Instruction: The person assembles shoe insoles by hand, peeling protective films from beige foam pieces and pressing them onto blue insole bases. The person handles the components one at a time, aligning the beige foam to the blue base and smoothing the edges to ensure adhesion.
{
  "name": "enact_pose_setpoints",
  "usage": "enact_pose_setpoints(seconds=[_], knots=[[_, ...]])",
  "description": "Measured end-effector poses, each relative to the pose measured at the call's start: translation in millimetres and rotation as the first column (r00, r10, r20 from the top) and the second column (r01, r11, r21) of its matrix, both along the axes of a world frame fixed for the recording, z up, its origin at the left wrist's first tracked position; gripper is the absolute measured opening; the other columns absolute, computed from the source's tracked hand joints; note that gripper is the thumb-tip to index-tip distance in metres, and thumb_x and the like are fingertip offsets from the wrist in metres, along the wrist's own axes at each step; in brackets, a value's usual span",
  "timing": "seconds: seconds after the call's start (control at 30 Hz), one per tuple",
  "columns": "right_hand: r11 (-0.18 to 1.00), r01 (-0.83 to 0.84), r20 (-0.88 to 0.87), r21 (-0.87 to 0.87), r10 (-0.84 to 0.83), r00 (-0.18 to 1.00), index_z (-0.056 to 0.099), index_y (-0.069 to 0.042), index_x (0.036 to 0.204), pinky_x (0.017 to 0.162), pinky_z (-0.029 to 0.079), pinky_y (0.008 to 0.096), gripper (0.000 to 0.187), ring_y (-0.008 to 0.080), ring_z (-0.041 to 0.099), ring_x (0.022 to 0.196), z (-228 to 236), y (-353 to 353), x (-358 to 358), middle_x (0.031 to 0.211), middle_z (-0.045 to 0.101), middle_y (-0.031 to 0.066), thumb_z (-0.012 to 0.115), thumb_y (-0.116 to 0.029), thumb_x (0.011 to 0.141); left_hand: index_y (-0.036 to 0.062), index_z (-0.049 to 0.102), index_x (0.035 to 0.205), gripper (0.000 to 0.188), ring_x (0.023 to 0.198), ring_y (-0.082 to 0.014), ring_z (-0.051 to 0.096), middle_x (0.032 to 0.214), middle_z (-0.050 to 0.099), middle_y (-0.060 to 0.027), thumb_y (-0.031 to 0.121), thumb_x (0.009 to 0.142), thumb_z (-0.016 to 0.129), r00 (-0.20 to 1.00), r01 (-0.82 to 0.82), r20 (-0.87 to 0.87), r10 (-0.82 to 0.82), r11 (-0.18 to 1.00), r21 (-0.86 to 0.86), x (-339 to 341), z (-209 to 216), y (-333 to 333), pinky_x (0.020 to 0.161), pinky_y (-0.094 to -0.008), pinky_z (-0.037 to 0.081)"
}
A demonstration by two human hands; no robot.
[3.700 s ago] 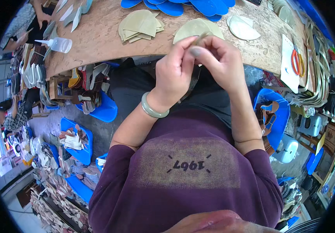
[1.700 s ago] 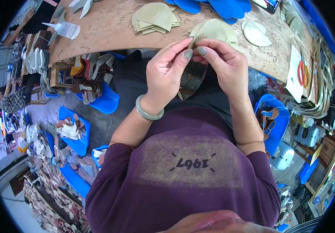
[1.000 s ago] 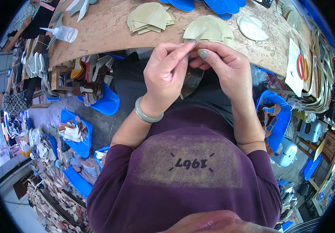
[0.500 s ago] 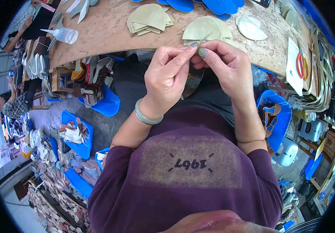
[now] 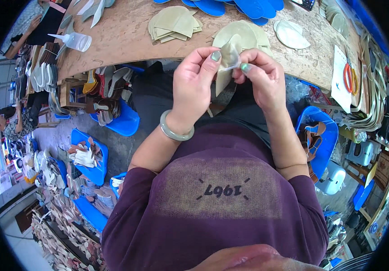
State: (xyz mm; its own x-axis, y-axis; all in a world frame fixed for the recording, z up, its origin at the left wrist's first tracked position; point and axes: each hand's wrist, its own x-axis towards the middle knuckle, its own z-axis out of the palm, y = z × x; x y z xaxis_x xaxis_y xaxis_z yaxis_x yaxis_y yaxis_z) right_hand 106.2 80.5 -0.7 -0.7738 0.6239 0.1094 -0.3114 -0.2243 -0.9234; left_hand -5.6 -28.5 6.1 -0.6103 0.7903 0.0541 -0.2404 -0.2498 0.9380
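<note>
Wooden workbench (image 5: 126,36) w/ stacked beige cutouts (image 5: 174,22). Left hand (image 5: 194,86) + right hand (image 5: 262,77) both pinching thin beige piece (image 5: 225,63) above lap, just below bench edge. Peeling best done slow, fingertips gripping near edge.

Both hands, left hand (image 5: 193,86) and right hand (image 5: 263,77), pinch a beige insole piece (image 5: 227,63) between their fingers (green nails), counter (image 5: 126,40) just beyond.
</note>
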Motion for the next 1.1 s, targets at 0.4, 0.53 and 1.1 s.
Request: enact_pose_setpoints(seconds=[0.4,0.53,1.1], knots=[[0.998,0.024,-0.202,0.058,-0.011,0.979,0.054,-0.003,0.07,0.052,0.043,0.0211,0.019,0.0062,0.054,0.058,-17.8,2.4,-1.4,0.066,0.057,0.0008,0.059,-0.006,0.088,-0.0018,0.053,0.106,0.013,0.079,-0.0098,0.062,0.092,0.063,-0.0076,0.006,0.095,0.051,0.996,0.011,-0.089,-0.007,0.999,0.046,7.3,-6.4,-1.5,0.071,-0.023,0.051],[0.981,0.186,-0.16,0.061,-0.175,0.972,0.049,-0.004,0.064,0.051,0.042,0.0224,0.023,0.0064,0.051,0.057,-17.5,-6.0,-4.2,0.064,0.056,0.0003,0.06,-0.002,0.085,-0.002,0.048,0.115,0.026,0.081,-0.0106,0.061,0.096,0.063,-0.0066,0.014,0.096,0.053,1.0,-0.028,0.011,0.027,0.991,0.129,13.1,-6.6,7.2,0.076,-0.0236,0.05],[0.51,0.158,0.098,0.846,-0.439,0.893,0.041,-0.003,0.058,0.045,0.036,0.0333,0.022,0.0239,0.046,0.048,7.2,-9.4,72.0,0.056,0.043,0.0093,0.061,0.005,0.064,-0.0031,0.064,0.101,0.033,0.086,-0.0119,0.062,0.093,0.07,-0.0096,0.027,0.097,0.051,0.912,-0.032,-0.411,0.0,0.997,-0.07,-21.0,-11.0,31.1,0.079,-0.0259,0.049]])
